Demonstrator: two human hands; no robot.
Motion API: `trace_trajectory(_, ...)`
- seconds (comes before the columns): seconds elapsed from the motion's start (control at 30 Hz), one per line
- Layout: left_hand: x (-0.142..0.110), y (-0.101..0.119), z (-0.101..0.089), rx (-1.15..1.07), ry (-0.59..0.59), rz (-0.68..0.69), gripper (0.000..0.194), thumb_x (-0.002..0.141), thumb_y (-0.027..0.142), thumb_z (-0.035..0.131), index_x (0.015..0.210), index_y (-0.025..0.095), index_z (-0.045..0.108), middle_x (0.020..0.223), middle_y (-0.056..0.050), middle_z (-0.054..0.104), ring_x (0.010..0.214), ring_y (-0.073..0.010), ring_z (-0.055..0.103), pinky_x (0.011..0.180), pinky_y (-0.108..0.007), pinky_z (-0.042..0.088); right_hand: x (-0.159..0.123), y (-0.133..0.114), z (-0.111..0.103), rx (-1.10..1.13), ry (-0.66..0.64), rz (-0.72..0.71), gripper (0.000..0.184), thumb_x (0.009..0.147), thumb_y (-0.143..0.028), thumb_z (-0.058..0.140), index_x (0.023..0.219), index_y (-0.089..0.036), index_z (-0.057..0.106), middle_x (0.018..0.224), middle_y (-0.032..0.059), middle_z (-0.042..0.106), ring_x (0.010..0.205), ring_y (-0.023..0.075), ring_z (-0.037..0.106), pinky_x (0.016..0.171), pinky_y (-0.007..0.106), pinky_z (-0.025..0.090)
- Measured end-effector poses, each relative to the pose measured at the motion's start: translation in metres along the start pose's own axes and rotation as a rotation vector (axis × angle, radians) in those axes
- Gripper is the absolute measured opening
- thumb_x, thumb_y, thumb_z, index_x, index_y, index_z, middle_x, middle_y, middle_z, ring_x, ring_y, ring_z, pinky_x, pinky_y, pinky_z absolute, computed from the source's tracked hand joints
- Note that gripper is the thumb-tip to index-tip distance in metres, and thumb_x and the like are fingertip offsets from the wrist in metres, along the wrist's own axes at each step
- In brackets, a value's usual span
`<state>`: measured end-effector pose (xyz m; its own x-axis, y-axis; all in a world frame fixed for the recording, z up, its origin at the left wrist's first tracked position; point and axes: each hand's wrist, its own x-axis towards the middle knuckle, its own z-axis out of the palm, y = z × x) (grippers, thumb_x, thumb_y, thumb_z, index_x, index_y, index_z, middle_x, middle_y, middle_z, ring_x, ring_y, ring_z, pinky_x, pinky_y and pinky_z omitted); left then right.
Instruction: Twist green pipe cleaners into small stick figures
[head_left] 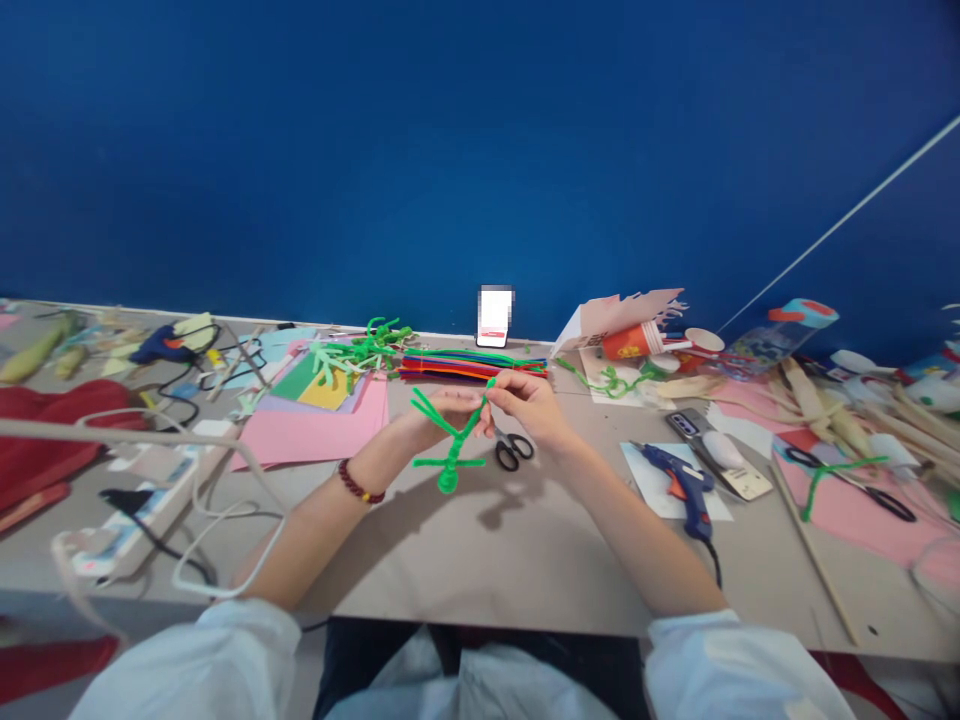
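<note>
A green pipe-cleaner figure (pixel 452 455) hangs upside down above the table, its round coiled head lowest and two arms stuck out sideways. Both of its legs point up in a V. My right hand (pixel 531 405) pinches the end of the right-hand leg between thumb and finger. Close beside it, my left hand (pixel 454 408) has its fingers closed around the same leg, partly hidden behind the figure. Black-handled scissors (pixel 513 451) lie on the table just below and behind my hands, blades partly covered by them.
Behind my hands lies a bundle of coloured pipe cleaners (pixel 472 366), with a phone (pixel 495 318) propped against the blue wall. Left are pink paper sheets (pixel 315 428) and a power strip (pixel 154 505). To the right sit a blue glue gun (pixel 684 485) and a wooden stick (pixel 814 555).
</note>
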<state>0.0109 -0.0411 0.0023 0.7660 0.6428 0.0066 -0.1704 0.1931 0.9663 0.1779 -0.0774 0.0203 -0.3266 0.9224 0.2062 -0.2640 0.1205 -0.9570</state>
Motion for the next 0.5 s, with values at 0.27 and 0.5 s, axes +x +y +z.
trace_trajectory(0.27, 0.002, 0.000, -0.002, 0.433, 0.836, 0.525, 0.037, 0.093, 0.040, 0.037, 0.094, 0.017, 0.067, 0.085, -0.006, 0.067, 0.084, -0.0187, 0.062, 0.084, -0.034, 0.048, 0.009, 0.013, -0.017, -0.388, 0.446, -0.097, 0.026, 0.071, -0.042, 0.067, 0.064, -0.019, 0.056, 0.062, -0.0021, 0.055, 0.060, 0.0120, 0.049, 0.060, 0.027, 0.039)
trace_trajectory(0.5, -0.004, 0.000, 0.011, 1.350, 0.739, 0.738, 0.016, 0.084, 0.031, 0.060, 0.095, 0.021, 0.066, 0.096, -0.006, 0.071, 0.097, -0.0221, 0.062, 0.091, -0.039, 0.039, 0.007, 0.020, -0.009, -0.345, 0.496, -0.103, 0.027, 0.071, -0.041, 0.067, 0.062, -0.019, 0.056, 0.064, -0.0015, 0.056, 0.062, 0.0124, 0.049, 0.062, 0.026, 0.040)
